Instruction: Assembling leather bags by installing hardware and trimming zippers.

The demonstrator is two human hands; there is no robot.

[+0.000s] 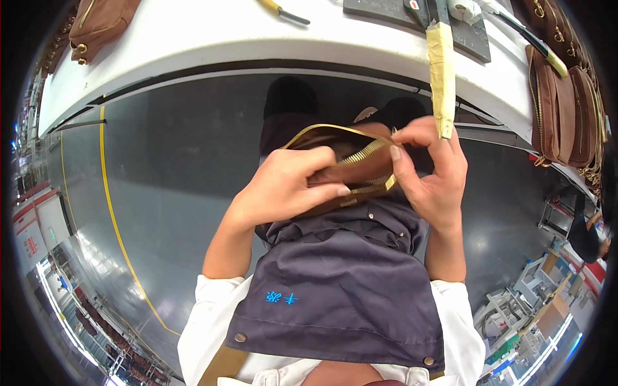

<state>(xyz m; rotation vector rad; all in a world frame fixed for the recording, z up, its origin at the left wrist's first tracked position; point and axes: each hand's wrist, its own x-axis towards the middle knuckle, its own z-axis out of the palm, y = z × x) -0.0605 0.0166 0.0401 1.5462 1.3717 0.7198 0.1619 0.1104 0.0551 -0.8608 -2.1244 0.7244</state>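
Observation:
A brown bag with gold-toothed zippers lies over my lap, its mouth spread apart so that the brown inside shows. My left hand is closed on the near left side of the opening, thumb along the zipper teeth and the other fingers curled at the opening. At the right end of the zipper, my right hand pinches the bag's corner between thumb and fingers. A gold zipper end shows just below that pinch. Part of the bag's left side is hidden behind my left hand.
Ahead runs a white workbench. A tool handle wrapped in yellow tape juts over its edge, near my right hand. A dark board and a yellow-handled tool lie there. Brown bags stand at right, another bag far left.

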